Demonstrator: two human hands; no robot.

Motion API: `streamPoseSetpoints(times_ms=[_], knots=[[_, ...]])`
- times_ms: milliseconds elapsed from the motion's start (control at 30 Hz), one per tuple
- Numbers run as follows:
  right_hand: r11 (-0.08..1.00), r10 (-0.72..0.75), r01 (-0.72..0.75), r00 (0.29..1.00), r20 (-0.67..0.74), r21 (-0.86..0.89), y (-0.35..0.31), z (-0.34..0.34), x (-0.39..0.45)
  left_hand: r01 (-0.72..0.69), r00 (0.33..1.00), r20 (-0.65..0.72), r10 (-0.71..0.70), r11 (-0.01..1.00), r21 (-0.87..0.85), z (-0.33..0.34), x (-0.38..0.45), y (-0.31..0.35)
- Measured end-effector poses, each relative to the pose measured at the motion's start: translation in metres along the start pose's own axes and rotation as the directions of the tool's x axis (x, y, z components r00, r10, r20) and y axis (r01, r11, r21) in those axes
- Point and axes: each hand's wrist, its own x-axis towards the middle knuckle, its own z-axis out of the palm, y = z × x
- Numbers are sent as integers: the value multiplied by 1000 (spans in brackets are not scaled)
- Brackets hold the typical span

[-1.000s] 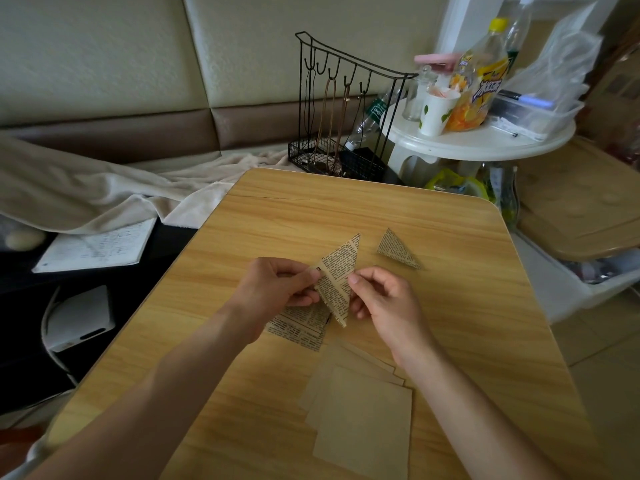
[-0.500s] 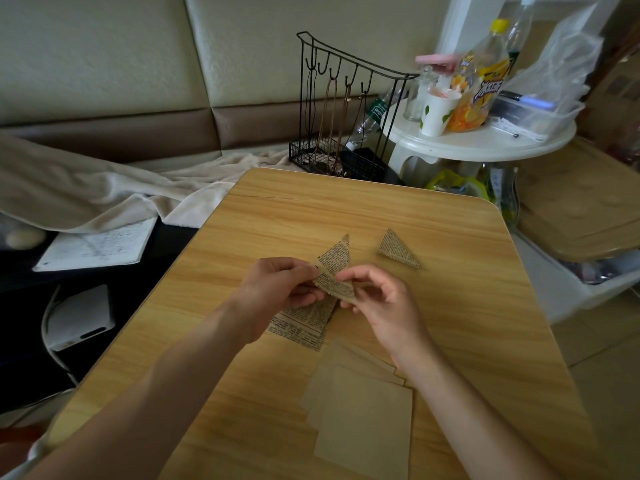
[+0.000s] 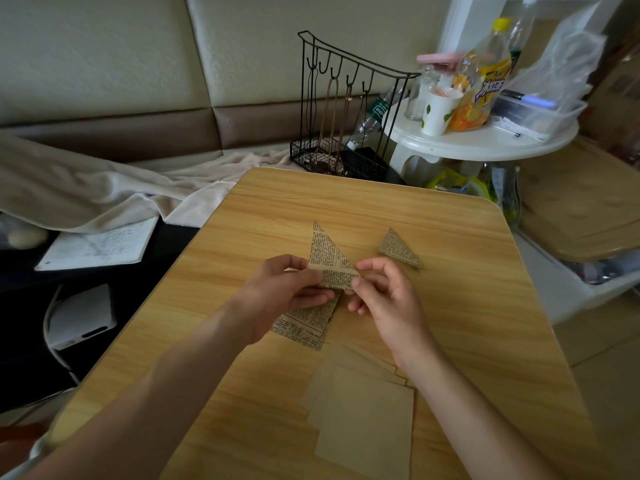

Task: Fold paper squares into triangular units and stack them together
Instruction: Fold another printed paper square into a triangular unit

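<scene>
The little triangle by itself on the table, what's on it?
Black newspaper-style print on tan paper, on the little triangle; seen in the head view.

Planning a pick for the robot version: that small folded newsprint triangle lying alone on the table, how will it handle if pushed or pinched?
The folded triangle is thin paper, so likely very light and apt to skid on the smooth wooden table when nudged. Folded layers probably make it stiffer than the flat sheets. One edge seems slightly lifted, which may offer a grip.

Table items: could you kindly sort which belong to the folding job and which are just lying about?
Job: held newsprint piece, finished triangle, plain paper squares, printed sheet.
Lying about: wire rack, notebook, juice bottle, paper cup.
</scene>
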Motion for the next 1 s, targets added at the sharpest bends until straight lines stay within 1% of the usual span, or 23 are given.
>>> streamPoseSetpoints(times_ms=[100,233,300,367,467,567,700,800,900,1000], knots=[[1000,-1,1,1000,3,0,1,-1,0,-25,1000,-3,26,999,36,-3,2,-1],[999,15,-14,999,-40,36,1,0,1,-19,999,-42,23,995,103,-4,3,-3],[1000,19,-19,1000,-20,7,0,-1,0,-35,993,-100,55,980,198,-4,3,-3],[999,15,-14,1000,21,-31,-2,-2,-1,-73,981,-149,126,945,318,-4,2,0],[996,-10,15,998,56,-82,-5,-2,-2,-146,977,-85,195,905,399,-5,2,3],[994,-24,28,999,41,-106,-5,-2,-2,-155,983,-25,184,889,430,-4,-1,3],[995,-12,14,1000,16,-101,-5,0,-3,-172,982,20,186,855,490,-7,-2,5],[996,1,-1,1000,5,-89,-6,0,-4,-197,980,92,174,859,473,-9,-3,5],[998,37,-35,999,23,-58,-8,-1,-4,-219,974,48,220,879,423,-6,-2,1],[996,49,-45,998,50,-77,-10,1,-3,-226,970,-6,243,908,354,-5,-1,0]])
